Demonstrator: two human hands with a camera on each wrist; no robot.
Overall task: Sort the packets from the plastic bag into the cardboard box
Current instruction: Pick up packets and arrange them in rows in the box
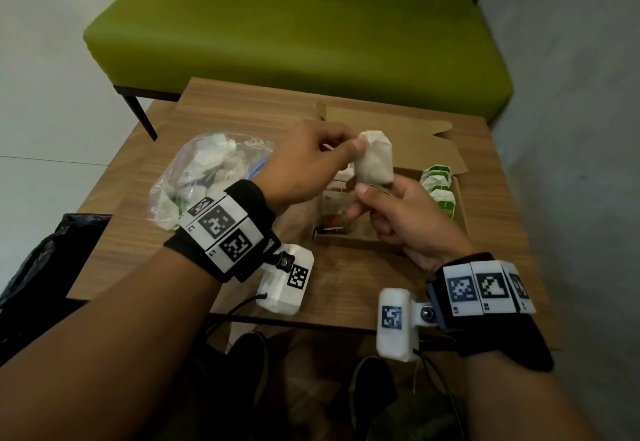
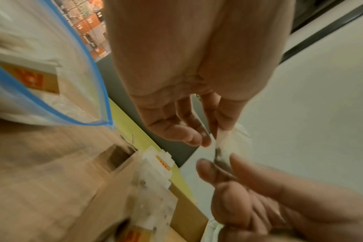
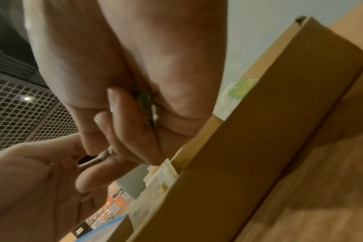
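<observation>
In the middle of the head view, both hands hold one pale paper packet (image 1: 375, 160) up above the cardboard box (image 1: 360, 233). The left hand (image 1: 304, 163) reaches in from the lower left, thumb and fingertips pinched together on the packet's upper left edge. The right hand (image 1: 398, 219) comes up from the lower right, its grip clamped on the packet's bottom end, thumb in front and fingers curled behind. In the left wrist view the packet (image 2: 228, 140) appears as a thin white strip caught between the left fingers (image 2: 222, 114) above and the right hand (image 2: 269, 196) below.

The box lies open on the wooden bench (image 1: 221, 267), right of centre, with its lid flap folded back toward the upper right. Along its right side stands a row of green-and-white packets (image 1: 440, 188); near its left side sit packets with orange and white print (image 1: 332, 212). The right wrist view shows the brown outer wall of the box (image 3: 259, 147) running diagonally, with packets poking above its rim.

The clear plastic bag (image 1: 207, 170) rests on the bench at left of the box, still bulging with white and green packets; its blue zip edge (image 2: 97, 73) shows in the left wrist view. A green upholstered seat (image 1: 294, 25) fills the top of the frame behind the bench.
</observation>
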